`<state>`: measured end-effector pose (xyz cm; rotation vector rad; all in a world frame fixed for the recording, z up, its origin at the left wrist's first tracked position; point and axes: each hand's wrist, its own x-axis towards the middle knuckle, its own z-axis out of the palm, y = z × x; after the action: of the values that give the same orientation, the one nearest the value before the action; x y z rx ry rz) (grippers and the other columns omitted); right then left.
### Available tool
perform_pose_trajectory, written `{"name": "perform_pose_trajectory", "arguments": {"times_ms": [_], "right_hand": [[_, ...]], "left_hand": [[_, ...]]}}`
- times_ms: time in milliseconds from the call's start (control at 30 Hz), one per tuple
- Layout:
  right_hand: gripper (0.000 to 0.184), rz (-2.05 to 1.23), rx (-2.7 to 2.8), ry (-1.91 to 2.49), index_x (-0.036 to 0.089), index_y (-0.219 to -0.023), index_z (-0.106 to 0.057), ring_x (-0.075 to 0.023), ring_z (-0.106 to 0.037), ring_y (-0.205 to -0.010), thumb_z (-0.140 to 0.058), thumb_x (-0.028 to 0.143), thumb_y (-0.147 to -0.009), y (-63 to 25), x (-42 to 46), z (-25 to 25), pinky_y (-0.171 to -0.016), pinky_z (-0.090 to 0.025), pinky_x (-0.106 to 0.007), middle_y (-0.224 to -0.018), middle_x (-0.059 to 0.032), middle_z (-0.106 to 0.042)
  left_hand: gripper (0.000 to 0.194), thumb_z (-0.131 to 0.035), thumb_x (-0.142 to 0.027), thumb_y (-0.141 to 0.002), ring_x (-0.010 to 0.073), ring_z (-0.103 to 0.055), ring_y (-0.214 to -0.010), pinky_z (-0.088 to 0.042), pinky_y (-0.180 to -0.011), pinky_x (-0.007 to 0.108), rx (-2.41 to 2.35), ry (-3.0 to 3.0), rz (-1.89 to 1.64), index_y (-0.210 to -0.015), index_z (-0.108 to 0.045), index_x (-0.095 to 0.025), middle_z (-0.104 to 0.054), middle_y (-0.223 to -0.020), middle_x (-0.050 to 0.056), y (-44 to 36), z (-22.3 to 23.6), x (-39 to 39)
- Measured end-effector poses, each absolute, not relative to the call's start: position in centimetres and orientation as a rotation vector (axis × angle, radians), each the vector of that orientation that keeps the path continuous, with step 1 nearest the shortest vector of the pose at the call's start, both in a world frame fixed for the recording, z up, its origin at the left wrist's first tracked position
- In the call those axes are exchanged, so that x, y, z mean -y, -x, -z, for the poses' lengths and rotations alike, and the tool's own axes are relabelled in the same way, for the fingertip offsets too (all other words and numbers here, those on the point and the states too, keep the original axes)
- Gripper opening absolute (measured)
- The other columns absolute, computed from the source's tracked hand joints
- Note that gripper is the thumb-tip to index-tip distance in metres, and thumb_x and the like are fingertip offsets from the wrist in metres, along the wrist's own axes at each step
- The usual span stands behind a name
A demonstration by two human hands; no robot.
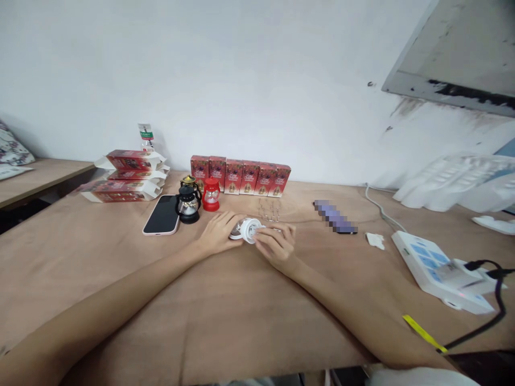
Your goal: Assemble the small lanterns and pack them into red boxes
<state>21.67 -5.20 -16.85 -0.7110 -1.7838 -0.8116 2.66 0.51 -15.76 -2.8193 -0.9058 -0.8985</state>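
Observation:
My left hand [217, 231] and my right hand [276, 244] meet at the middle of the wooden table [225, 316]. Between them they grip a small white lantern [246, 229] lying on its side, base towards me. The left hand's fingers wrap its far end; the right hand's fingers pinch at its base. Just behind stand a black lantern [188, 203] and a red lantern [211, 194], upright. Several thin wire handles [270, 210] lie on the table behind my right hand.
A row of red boxes [240, 176] lines the wall. Flattened red boxes [124, 182] are stacked at the left, a phone [161, 214] face down beside them. A white power strip [438, 268] with black cables sits at the right.

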Motion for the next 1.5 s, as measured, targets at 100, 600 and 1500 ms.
{"name": "perform_pose_trajectory", "arguments": {"times_ms": [100,600,1500], "right_hand": [[0.007,0.826,1.779,0.705,0.022,-0.079,-0.061,-0.0157,-0.057,-0.078,-0.063,0.016,-0.079,-21.74,5.18,16.95,-0.074,-0.033,-0.032,-0.077,0.0020,-0.073],[0.009,0.828,1.807,0.732,0.025,-0.081,-0.062,-0.0165,-0.057,-0.080,-0.063,0.017,-0.079,-21.78,5.24,17.14,-0.075,-0.031,-0.033,-0.080,0.0033,-0.073],[0.030,0.749,1.983,0.860,0.020,-0.108,-0.059,-0.0243,-0.052,-0.103,-0.053,0.033,-0.083,-22.29,5.20,17.27,-0.084,-0.035,-0.038,-0.115,-0.0117,-0.063]], "left_hand": [[0.048,-0.063,-0.030,-0.073,0.0249,-0.056,-0.100,-0.044,-0.088,0.036,0.895,2.818,0.907,-0.117,-0.049,-0.018,-0.060,-0.111,0.009,-2.67,15.78,-0.52],[0.048,-0.062,-0.031,-0.074,0.0257,-0.056,-0.101,-0.044,-0.088,0.037,0.882,2.820,0.894,-0.117,-0.049,-0.018,-0.059,-0.111,0.009,-2.65,15.82,-0.49],[0.042,-0.055,-0.047,-0.077,0.0207,-0.059,-0.089,-0.047,-0.080,0.031,0.888,2.672,1.070,-0.107,-0.057,-0.017,-0.062,-0.100,0.009,-2.30,16.11,-0.64]]}}
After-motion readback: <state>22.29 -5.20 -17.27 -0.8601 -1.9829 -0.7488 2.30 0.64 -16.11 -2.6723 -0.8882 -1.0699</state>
